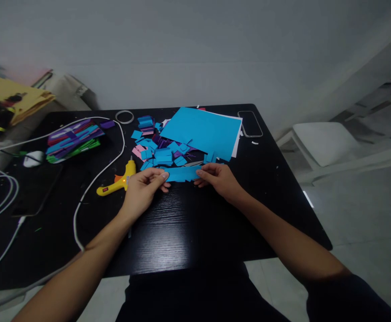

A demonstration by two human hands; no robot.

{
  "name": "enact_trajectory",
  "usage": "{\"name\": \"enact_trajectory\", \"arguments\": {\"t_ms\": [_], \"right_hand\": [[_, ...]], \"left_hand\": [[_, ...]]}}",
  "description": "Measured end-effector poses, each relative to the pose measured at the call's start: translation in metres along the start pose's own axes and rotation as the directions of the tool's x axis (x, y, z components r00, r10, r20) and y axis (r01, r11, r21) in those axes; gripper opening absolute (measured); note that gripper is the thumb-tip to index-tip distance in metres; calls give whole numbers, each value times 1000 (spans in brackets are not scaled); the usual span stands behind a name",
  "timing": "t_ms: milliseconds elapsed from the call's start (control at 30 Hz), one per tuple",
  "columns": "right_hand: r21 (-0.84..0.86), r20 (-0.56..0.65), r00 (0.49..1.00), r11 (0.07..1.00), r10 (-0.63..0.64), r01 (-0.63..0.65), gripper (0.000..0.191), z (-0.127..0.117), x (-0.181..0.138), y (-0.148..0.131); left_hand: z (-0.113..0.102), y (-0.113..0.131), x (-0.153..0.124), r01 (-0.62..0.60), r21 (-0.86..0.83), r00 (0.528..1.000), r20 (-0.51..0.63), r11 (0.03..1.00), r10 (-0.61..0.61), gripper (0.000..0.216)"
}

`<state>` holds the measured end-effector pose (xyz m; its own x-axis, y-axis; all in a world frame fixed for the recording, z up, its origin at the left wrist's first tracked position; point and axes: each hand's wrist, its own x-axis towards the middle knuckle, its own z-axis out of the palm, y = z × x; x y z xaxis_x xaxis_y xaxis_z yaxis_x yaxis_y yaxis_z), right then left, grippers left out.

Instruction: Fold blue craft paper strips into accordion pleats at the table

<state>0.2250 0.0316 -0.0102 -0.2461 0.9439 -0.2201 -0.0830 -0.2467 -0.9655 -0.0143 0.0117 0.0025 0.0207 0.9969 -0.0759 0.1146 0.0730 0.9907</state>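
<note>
A strip of blue paper (182,173) stretches between my two hands above the black table. My left hand (145,185) pinches its left end, thumb on top. At the right end, my right hand (217,179) grips it between thumb and fingers. Just behind the strip lies a heap of cut blue paper pieces (163,155), with purple and pink bits among them. Scissors (194,163) are partly hidden behind the strip. A yellow glue gun (123,180), its switch glowing, lies left of my left hand. Large blue sheets (202,132) lie behind my right hand.
Bundled coloured paper (74,138) and a tape ring (124,117) are at the back left. A white cable (103,172) loops across the black table (195,237). One phone (250,124) lies back right; a dark device (36,190) sits left. A white stool (323,141) stands right.
</note>
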Motion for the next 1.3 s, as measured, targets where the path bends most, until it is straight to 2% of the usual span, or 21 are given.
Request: {"name": "enact_trajectory", "arguments": {"t_ms": [200,367,467,733,900,1067,1167,1300], "right_hand": [[38,-42,999,999,-34,35,29,1,-1,-4],[34,-66,994,995,-91,93,27,-1,0,-3],[24,-72,992,994,-108,110,27,-2,0,-2],[-98,-44,987,984,-153,148,28,0,-2,-2],[-130,35,989,981,-144,147,24,6,-6,-1],[-63,22,992,990,-124,125,23,8,-5,1],[-2,19,992,992,-122,122,24,9,-4,3],[0,121,982,990,-143,144,19,11,-7,5]], "left_hand": [[2,4,-2,1,31,999,39,1000,-2,22],[4,4,-5,-30,71,984,179,997,17,23],[4,2,-6,-31,76,975,221,997,13,24],[3,4,-6,-53,113,972,232,992,25,25],[6,4,-6,-87,161,975,218,983,50,25],[6,-2,-6,-82,161,966,255,984,39,25],[5,-4,-8,-97,163,939,342,982,37,24],[4,-3,-11,-104,155,858,514,982,10,21]]}}
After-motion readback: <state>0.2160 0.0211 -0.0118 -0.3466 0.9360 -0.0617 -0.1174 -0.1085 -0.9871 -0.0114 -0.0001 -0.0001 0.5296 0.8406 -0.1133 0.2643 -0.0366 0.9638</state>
